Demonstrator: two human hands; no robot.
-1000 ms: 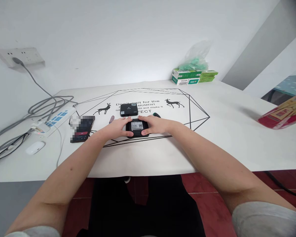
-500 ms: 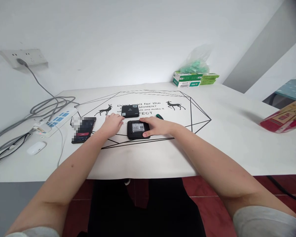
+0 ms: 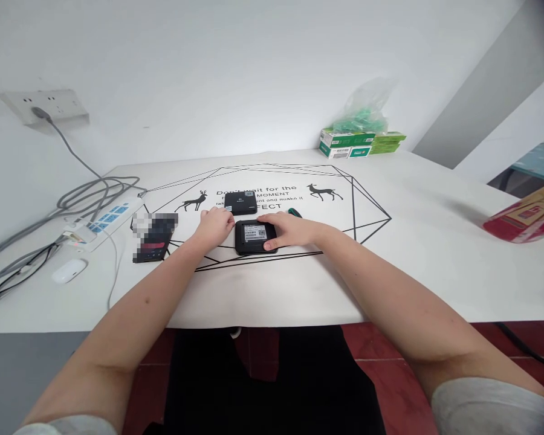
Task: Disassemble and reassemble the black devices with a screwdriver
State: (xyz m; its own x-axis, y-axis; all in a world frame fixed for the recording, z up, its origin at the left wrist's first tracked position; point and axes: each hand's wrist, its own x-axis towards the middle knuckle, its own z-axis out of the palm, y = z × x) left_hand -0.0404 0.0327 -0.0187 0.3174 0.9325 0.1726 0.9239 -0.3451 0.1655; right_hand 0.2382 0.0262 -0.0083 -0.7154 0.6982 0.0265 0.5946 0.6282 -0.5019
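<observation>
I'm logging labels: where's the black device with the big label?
In the head view, the black device lies just below-left of centre, touched by the right hand and below the other black box.

2 flat black boxes (image 3: pixel 254 235), 2 printed deer (image 3: pixel 324 192), 1 phone (image 3: pixel 156 238), 1 power strip (image 3: pixel 118 212), 1 red package (image 3: pixel 528 222)

White wall (image 3: pixel 199 78), white table (image 3: pixel 435 266), red-tiled floor (image 3: pixel 390 386)
</observation>
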